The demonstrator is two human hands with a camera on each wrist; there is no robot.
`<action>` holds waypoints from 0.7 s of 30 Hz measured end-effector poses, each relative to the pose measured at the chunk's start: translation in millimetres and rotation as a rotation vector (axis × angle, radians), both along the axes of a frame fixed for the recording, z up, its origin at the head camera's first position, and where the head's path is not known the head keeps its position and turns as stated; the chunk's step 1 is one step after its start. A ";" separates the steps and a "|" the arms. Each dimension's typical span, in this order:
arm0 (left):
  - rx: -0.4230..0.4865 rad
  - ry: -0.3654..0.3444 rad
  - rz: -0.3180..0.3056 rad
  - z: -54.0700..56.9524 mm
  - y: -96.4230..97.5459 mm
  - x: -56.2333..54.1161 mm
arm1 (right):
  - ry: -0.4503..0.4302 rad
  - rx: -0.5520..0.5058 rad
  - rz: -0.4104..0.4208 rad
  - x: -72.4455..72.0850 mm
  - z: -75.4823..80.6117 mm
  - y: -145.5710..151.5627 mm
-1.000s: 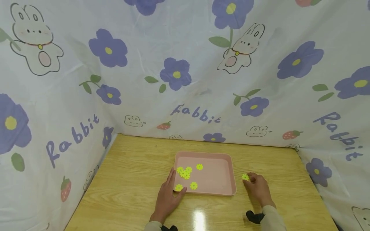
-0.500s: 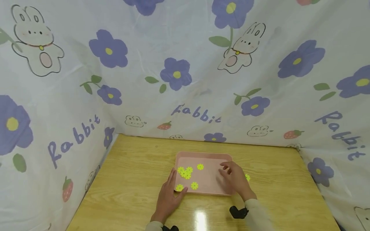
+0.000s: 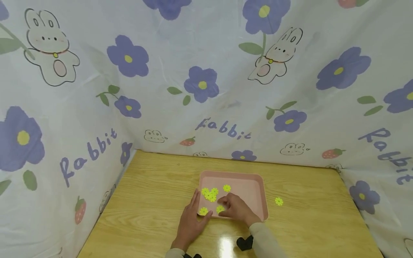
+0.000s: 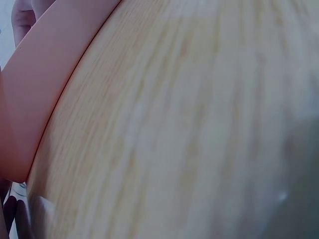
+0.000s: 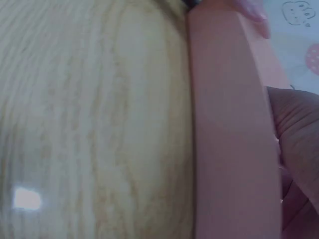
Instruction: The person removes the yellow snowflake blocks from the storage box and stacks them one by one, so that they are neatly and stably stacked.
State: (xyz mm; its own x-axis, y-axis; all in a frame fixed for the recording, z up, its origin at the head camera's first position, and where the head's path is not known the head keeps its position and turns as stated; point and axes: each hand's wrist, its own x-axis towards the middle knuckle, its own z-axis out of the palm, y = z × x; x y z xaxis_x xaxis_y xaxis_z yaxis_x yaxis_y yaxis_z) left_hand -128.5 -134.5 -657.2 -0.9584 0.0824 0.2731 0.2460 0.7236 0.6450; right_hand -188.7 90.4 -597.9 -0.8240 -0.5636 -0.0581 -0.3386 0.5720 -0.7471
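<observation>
In the head view, a shallow pink tray [image 3: 250,186] lies on the table with several small yellow flower-shaped discs, some clustered at its left [image 3: 211,195]. My left hand [image 3: 189,222] rests at the tray's front left corner, fingers straight along the side and thumb at the front rim. My right hand [image 3: 237,208] reaches over the front rim, thumb and fingertips parted around one flower-shaped disc [image 3: 220,209] on the tray floor. Contact with that disc cannot be made out. In the right wrist view the right thumb [image 5: 301,129] shows behind the tray wall [image 5: 229,129].
One flower-shaped disc [image 3: 279,201] lies on the wooden table [image 3: 155,190] to the right of the tray. Patterned cloth [image 3: 206,136] hangs behind the table and along both sides. Black straps and light sleeves are around both wrists.
My right hand has let go of a flower-shaped disc on the table at the right and moved left into the tray. The left hand keeps its place at the corner.
</observation>
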 end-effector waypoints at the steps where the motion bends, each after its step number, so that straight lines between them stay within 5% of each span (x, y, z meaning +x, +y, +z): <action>1: 0.005 -0.004 -0.001 0.4 0.7 0.3 | 0.006 -0.001 0.004 0.3 -1.6 -0.3; 12: 0.005 -0.022 0.006 -0.3 2.6 1.1 | -0.021 -0.031 -0.007 2.2 -4.0 -0.7; 21: -0.006 -0.022 0.014 0.1 2.2 1.1 | 0.051 0.036 -0.016 -0.4 -5.4 0.5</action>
State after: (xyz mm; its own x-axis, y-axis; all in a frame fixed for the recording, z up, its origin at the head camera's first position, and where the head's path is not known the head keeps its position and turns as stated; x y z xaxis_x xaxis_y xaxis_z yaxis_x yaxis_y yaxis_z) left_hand -127.5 -132.3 -657.2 -0.9654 0.0705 0.2512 0.2214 0.7308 0.6457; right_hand -189.1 90.8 -603.3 -0.8354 -0.5486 -0.0354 -0.3666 0.6039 -0.7077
